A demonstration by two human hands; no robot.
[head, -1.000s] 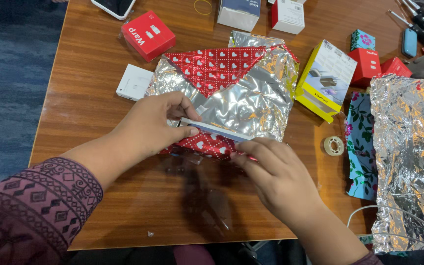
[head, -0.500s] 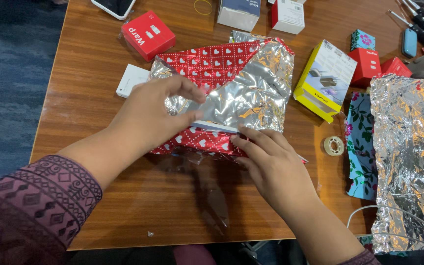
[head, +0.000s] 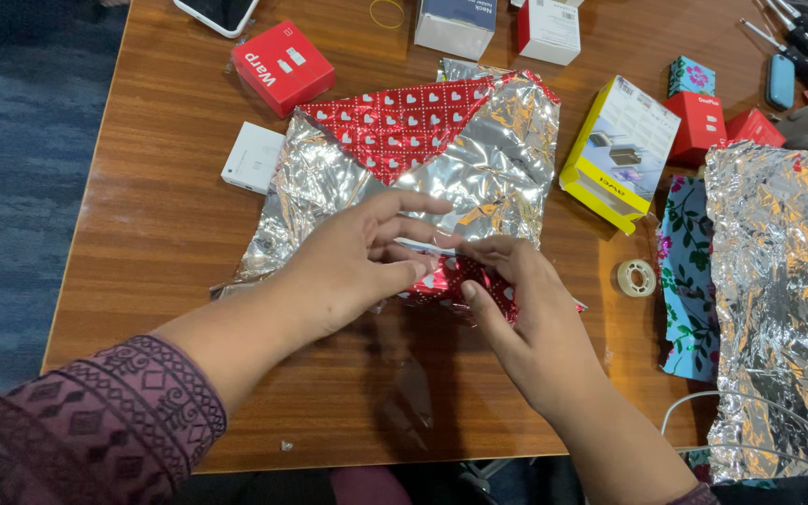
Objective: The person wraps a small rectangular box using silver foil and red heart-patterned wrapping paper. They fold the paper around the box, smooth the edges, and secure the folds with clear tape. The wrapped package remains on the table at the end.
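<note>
Hands [head: 357,262] [head: 516,299] fold wrapping paper [head: 441,154] around a hidden box.

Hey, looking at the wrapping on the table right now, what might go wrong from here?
1. The wrapping sheet, silver inside and red with hearts outside, is already creased; both hands, left hand and right hand, pinch the near fold, so it may tear or crumple further.
2. The tape roll lies apart from both hands; letting go to fetch it might let the fold spring open.
3. The yellow box sits against the sheet's edge and could be nudged.
</note>
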